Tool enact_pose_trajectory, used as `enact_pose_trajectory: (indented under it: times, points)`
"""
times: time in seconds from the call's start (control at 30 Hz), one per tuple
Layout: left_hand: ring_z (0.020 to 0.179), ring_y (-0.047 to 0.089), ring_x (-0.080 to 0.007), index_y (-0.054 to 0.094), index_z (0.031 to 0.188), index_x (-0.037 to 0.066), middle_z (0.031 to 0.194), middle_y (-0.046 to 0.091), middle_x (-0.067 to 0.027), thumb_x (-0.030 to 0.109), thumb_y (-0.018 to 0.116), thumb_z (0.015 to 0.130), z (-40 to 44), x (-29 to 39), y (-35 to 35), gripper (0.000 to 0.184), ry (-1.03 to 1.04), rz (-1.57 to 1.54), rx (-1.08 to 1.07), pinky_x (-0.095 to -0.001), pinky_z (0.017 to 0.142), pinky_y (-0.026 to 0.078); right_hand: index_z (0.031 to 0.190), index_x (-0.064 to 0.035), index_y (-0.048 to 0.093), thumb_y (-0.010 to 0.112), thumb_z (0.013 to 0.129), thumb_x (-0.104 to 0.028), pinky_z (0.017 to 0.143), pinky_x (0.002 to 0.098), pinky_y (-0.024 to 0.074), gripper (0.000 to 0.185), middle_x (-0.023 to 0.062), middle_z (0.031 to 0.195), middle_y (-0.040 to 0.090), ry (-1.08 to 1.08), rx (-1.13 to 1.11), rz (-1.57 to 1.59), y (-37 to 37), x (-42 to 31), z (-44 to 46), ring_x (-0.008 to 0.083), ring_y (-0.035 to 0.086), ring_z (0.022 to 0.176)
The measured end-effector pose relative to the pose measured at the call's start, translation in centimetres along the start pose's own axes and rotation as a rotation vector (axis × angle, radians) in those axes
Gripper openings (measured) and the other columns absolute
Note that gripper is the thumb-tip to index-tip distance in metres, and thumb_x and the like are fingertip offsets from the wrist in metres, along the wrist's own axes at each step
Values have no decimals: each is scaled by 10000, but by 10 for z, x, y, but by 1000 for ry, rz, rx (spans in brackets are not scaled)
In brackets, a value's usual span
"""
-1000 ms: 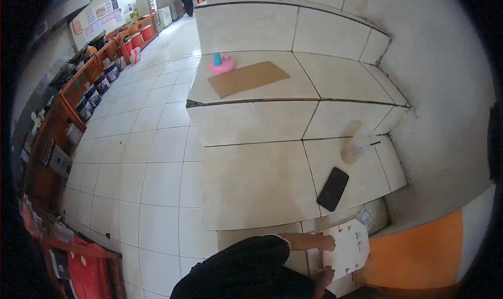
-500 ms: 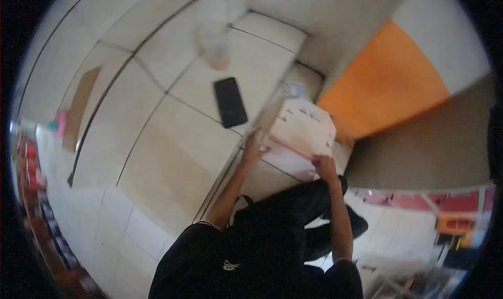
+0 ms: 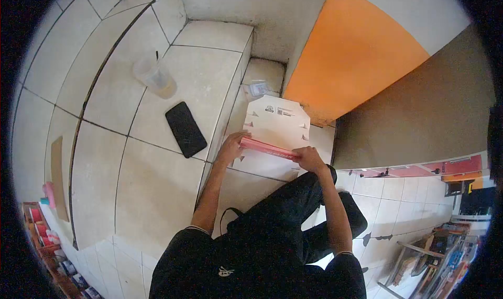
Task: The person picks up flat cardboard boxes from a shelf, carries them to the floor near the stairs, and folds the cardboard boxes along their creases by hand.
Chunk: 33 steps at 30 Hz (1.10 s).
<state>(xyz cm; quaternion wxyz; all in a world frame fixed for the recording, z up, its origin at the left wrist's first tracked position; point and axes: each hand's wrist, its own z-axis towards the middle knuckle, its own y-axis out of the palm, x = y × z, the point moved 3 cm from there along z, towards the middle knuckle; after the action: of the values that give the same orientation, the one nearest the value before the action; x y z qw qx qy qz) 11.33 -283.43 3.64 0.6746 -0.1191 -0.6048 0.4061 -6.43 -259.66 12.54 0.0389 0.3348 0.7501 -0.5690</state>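
Note:
A white cardboard sheet (image 3: pixel 277 122) with small printed marks and cut notches lies low between the tiled step and the orange wall. Across it runs a raised pink printed strip (image 3: pixel 268 148), which seems to be a folded part of the cardboard. My left hand (image 3: pixel 231 147) grips the strip's left end, fingers closed. At the right end my right hand (image 3: pixel 310 158) pinches the strip. To the left, a black phone (image 3: pixel 186 130) rests on the tiled step (image 3: pixel 152 178), near a clear plastic cup (image 3: pixel 156 79) with some liquid in it.
A small clear packet (image 3: pixel 258 89) lies beyond the cardboard. The orange wall panel (image 3: pixel 356 53) rises on the right. A brown board (image 3: pixel 58 178) and a pink item (image 3: pixel 50 194) are at far left. A cluttered rack (image 3: pixel 429 262) stands lower right.
The view has swung right and down towards the cardboard. Both hands now hold the pink strip at its ends, whereas half a second ago my left hand was at the cardboard's left edge.

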Motion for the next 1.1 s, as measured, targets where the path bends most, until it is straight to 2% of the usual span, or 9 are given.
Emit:
enact_pose_trajectory:
  times: [0.07,0.13,0.23,0.33,0.5,0.7,0.9,0.97,1.1]
  points:
    - [1077,586,-275,561,1146,51,1087,645,-117,4,740,683,4,-2,1,499,-66,-57,-1,-356,960,452,1048,-142,670,663,793,-217,787,470,465,267,123,883,680,4,67,93,1,6,-6,325,631,867]
    - [1092,562,-312,597,1106,80,1125,626,-106,99,706,719,4,0,-3,402,-151,-126,22,-392,953,441,1051,-132,669,676,780,-170,791,448,473,273,120,875,682,11,129,189,6,20,-20,305,640,871]
    - [1009,599,-330,623,1032,70,1036,652,-118,90,704,706,5,6,-6,336,-221,-170,113,-399,877,480,1249,-43,535,716,745,-105,963,390,431,539,181,1259,551,137,387,893,9,68,-58,312,553,1115]
    - [943,617,-347,638,975,61,974,658,-141,78,698,708,10,4,-10,274,-131,-16,156,-405,818,498,1360,-21,393,719,753,-121,1063,398,335,697,184,1386,422,78,460,422,16,79,-84,341,428,1255]
    - [917,632,-337,639,980,49,984,657,-171,83,688,746,24,13,-24,241,-68,-45,125,-388,784,506,1431,-62,282,704,770,-88,1111,404,242,785,188,1418,369,63,671,383,15,40,-47,339,309,1341]
    - [864,660,-228,633,1002,27,942,677,-147,120,702,776,43,23,-30,254,-224,-130,156,-343,737,517,1229,35,489,653,863,-136,900,342,450,436,178,1111,608,86,851,737,27,63,-3,276,593,1013]
    - [780,660,-190,633,1015,17,891,684,-132,205,741,782,49,-38,4,319,-396,-178,4,-333,695,521,1069,-3,598,610,900,-167,757,311,494,236,115,910,661,49,888,648,31,81,17,176,622,822]
    - [734,656,-167,637,994,5,797,685,-100,219,727,795,71,-8,-8,306,-450,-601,146,-319,670,515,1008,-5,614,603,905,-177,684,291,500,201,93,825,665,54,888,675,20,78,26,154,620,759]
    - [726,655,-163,631,964,-13,836,676,-107,231,716,808,103,-29,0,301,-506,-273,-25,-313,650,515,994,5,607,622,891,-177,640,286,501,210,100,796,674,156,862,692,14,88,50,163,629,708]
